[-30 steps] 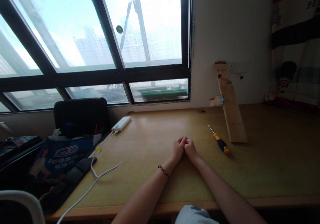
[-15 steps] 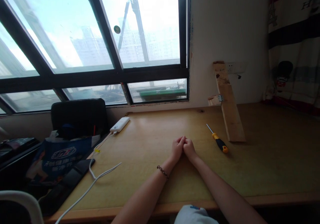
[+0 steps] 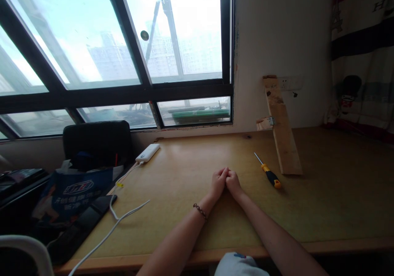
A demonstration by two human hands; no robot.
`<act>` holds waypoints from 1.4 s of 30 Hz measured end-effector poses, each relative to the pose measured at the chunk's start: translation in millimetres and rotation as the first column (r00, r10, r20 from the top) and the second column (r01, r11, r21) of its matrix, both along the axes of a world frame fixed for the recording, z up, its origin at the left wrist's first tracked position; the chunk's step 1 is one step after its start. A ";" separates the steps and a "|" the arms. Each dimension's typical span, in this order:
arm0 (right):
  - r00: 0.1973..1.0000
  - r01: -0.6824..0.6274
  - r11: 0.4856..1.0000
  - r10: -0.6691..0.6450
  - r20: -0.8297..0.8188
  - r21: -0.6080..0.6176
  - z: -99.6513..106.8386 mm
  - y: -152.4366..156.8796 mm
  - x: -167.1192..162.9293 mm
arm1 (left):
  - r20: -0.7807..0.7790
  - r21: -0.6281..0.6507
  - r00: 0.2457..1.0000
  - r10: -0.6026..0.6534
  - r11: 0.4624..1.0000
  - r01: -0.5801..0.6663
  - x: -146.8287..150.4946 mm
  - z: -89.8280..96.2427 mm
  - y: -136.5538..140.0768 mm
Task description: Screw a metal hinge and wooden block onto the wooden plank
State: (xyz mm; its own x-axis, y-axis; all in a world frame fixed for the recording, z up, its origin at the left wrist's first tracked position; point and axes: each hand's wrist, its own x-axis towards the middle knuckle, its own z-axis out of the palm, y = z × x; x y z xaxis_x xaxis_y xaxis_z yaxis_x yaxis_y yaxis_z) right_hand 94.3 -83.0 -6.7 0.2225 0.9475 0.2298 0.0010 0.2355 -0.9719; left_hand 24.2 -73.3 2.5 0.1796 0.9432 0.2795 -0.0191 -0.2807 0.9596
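My left hand (image 3: 218, 182) and my right hand (image 3: 233, 183) rest together on the table, pressed against each other with fingers curled in. Both are closed, and nothing sticks out of either one. A bracelet circles my left wrist. To the right of my hands lies a screwdriver (image 3: 271, 177) with a black and yellow handle, its metal tip pointing away to the upper left. Beyond it a wooden board (image 3: 285, 136) stands propped in a slant, with a short wood piece (image 3: 264, 123) joined to its left side by a metal hinge (image 3: 271, 121).
On the table's (image 3: 184, 218) left edge sits a white power bank (image 3: 148, 153) with a white cable (image 3: 115, 222) running toward me. A black chair (image 3: 97, 138) and a blue bag (image 3: 76, 188) stand left. Behind are a window, a wall socket (image 3: 285, 82) and a curtain (image 3: 363, 67).
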 end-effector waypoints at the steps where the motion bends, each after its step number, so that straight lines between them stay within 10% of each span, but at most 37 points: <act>1: 1.000 0.001 1.000 -0.001 0.005 0.001 -0.2 0.1 0.1 | -0.002 0.003 1.000 -0.001 1.000 0.001 -0.1 -0.1 -0.1; 19: 0.997 -0.021 1.000 0.020 0.069 0.008 -0.9 1.3 1.5 | -0.030 0.047 1.000 -0.001 0.999 0.002 -0.3 0.8 -1.4; 30: 0.793 0.123 0.964 -0.237 0.561 0.234 51.7 -13.0 72.4 | -0.270 0.210 0.914 0.302 0.945 -0.250 -10.0 5.4 -2.3; 33: 0.712 0.295 0.883 -0.458 0.533 0.364 67.6 -6.9 147.3 | -0.266 0.192 0.912 0.312 0.944 -0.267 -10.5 6.8 -0.5; 38: 0.311 0.694 0.471 -0.878 0.363 0.545 45.8 0.1 270.6 | -0.286 0.172 0.919 0.271 0.958 -0.229 -6.4 4.4 1.1; 42: 0.308 0.853 0.469 -0.807 0.504 0.229 9.1 6.6 307.2 | -0.324 0.165 0.919 0.225 0.970 -0.180 -1.1 -0.8 0.3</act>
